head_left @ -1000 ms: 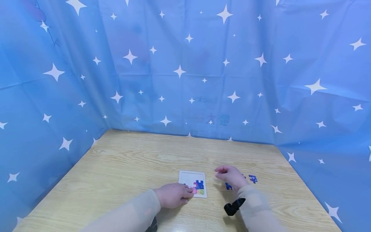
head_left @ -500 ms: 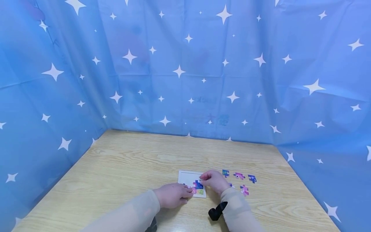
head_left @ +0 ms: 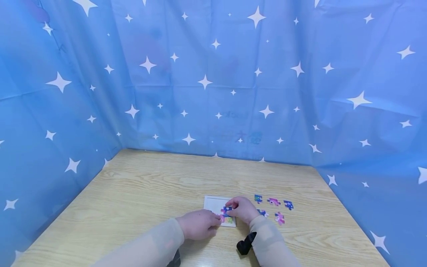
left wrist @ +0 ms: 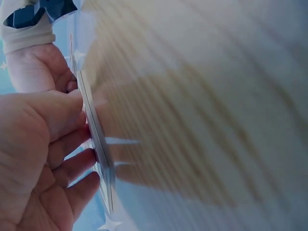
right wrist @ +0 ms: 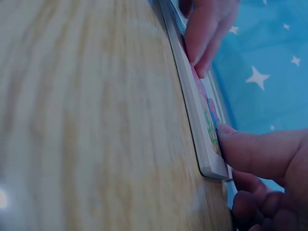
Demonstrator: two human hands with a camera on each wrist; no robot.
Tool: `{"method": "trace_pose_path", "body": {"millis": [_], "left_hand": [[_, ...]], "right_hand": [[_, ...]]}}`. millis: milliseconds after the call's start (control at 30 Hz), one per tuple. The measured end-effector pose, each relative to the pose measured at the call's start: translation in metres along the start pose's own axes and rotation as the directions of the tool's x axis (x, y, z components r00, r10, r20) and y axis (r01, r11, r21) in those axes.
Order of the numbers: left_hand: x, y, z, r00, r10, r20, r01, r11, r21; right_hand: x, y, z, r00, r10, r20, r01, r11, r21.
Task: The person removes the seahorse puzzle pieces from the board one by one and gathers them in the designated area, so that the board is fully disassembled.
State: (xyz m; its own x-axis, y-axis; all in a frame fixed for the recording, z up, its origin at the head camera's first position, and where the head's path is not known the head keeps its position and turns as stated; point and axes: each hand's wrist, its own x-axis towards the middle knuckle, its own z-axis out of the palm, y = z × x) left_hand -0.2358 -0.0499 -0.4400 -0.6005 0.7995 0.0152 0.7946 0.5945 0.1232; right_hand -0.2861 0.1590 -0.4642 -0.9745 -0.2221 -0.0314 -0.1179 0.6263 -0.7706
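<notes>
The tray (head_left: 209, 203) is lying well apart from the worktop's (head_left: 150, 185) far edge. The left hand (head_left: 199, 224) is covering its near left corner, fingers relaxed; the right hand (head_left: 244, 210) is touching the blue piece (head_left: 228, 208) (gripping or pressing, I'm not telling for certain).

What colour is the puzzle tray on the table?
The puzzle tray is white, clearest in the head view.

Head camera looks down; wrist cameras, nearer, share the tray (head_left: 212, 203) edge-on.
</notes>
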Motion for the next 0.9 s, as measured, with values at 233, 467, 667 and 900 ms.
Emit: {"method": "trace_pose_path", "body": {"millis": [233, 467, 667, 900], "left_hand": [[0.0, 0.012, 0.002, 0.994, -0.105, 0.032, 0.104, 0.994, 0.036], [0.007, 0.021, 0.003, 0.987, -0.158, 0.006, 0.156, 0.981, 0.116], [0.01, 0.023, 0.006, 0.982, -0.187, 0.011, 0.184, 0.974, 0.136], [0.007, 0.026, 0.007, 0.985, -0.174, 0.019, 0.171, 0.977, 0.125]], "right_hand": [[-0.002, -0.003, -0.001, 1.0, 0.006, 0.015, -0.006, 1.0, 0.0], [-0.001, -0.004, -0.002, 1.0, 0.013, 0.022, -0.013, 1.0, -0.011], [-0.001, -0.003, 0.0, 0.999, 0.039, 0.029, -0.039, 0.999, 0.02], [-0.002, -0.003, 0.0, 0.998, 0.06, 0.023, -0.061, 0.998, 0.03]]}}
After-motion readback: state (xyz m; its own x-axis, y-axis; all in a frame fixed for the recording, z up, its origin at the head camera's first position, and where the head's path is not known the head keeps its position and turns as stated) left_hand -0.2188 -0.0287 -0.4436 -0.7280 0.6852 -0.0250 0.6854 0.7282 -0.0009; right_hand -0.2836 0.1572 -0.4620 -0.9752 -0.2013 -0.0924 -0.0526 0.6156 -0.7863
